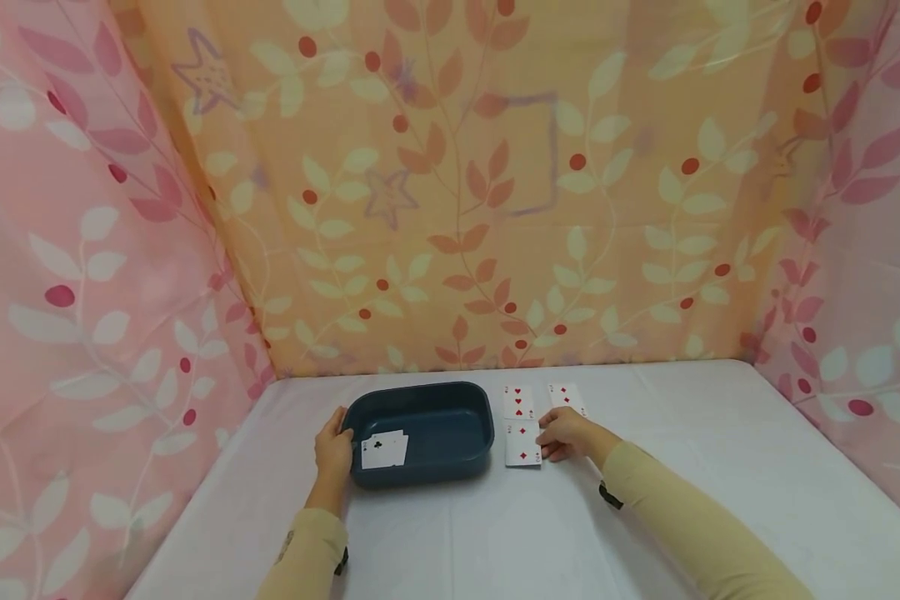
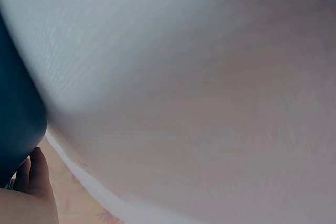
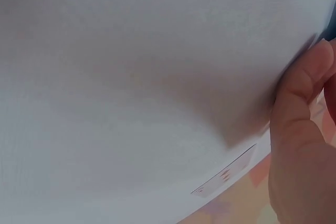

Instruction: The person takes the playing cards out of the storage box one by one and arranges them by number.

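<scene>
My left hand (image 1: 334, 450) holds the left end of a dark blue plastic tub (image 1: 420, 477), thumb at the rim and fingers along the outer wall. In the left wrist view those fingers (image 2: 39, 174) lie against the tub's side. Several overlapping playing cards (image 1: 384, 451) lie inside at its left, a club card on top. Right of the tub, my right hand (image 1: 570, 435) pinches the right edge of a two of diamonds (image 1: 522, 444). Behind that card lie a three of hearts (image 1: 518, 402) and another diamond card (image 1: 566, 398), partly hidden by the hand.
A white cloth (image 1: 450, 542) covers the table, whose far edge meets an orange leaf-patterned curtain (image 1: 450, 250). Pink patterned curtains hang at the left (image 1: 105, 275) and right (image 1: 870, 275). In the right wrist view, one diamond card (image 3: 223, 176) lies near the table's edge.
</scene>
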Action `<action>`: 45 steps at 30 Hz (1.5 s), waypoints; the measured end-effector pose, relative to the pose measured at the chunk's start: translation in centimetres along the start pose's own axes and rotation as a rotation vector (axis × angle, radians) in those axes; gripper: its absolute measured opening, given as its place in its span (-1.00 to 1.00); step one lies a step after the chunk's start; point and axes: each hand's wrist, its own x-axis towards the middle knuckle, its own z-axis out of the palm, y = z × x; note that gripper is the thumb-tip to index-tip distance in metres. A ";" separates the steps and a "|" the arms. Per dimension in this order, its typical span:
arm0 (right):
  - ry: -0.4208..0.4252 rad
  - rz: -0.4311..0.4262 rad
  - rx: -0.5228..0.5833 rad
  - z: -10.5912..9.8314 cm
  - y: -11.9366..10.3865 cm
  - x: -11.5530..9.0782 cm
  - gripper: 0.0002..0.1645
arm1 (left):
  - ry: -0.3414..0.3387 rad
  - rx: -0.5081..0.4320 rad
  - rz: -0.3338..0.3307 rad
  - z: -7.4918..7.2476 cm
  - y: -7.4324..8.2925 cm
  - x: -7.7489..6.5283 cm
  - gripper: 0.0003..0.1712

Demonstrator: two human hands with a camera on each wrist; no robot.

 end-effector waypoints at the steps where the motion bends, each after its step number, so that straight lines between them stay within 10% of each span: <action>1: 0.005 0.005 -0.010 0.0 0.0 0.0 -0.60 | 0.001 0.002 0.000 0.0 0.0 0.0 -0.39; 34: 0.120 -0.005 -0.125 0.6 -0.3 -0.5 -0.80 | -0.004 -0.025 -0.002 0.0 0.1 -0.3 -0.39; 45: 0.127 -0.089 0.032 0.7 -1.0 -0.2 -0.73 | 0.020 -0.011 0.013 0.1 0.3 -0.4 -0.40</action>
